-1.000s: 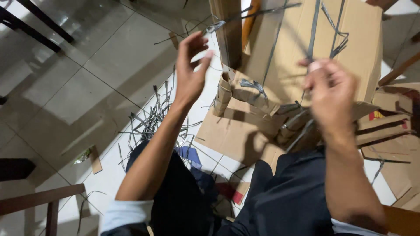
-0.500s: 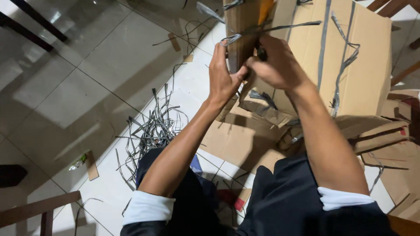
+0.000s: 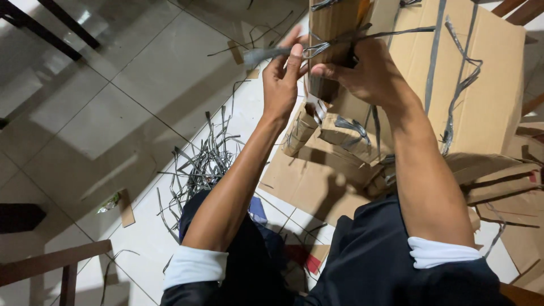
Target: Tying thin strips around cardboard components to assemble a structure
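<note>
Left hand (image 3: 281, 79): fingers pinching grey strap (image 3: 266, 55).
Right hand (image 3: 371, 71): fingers curled around folded cardboard piece (image 3: 331, 25).

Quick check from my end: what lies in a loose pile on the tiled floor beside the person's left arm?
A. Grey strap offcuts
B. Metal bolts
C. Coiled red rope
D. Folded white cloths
A. A tangle of thin grey strap offcuts lies spread on the floor tiles just outside the left forearm, while both hands work higher up at the cardboard piece.
</note>
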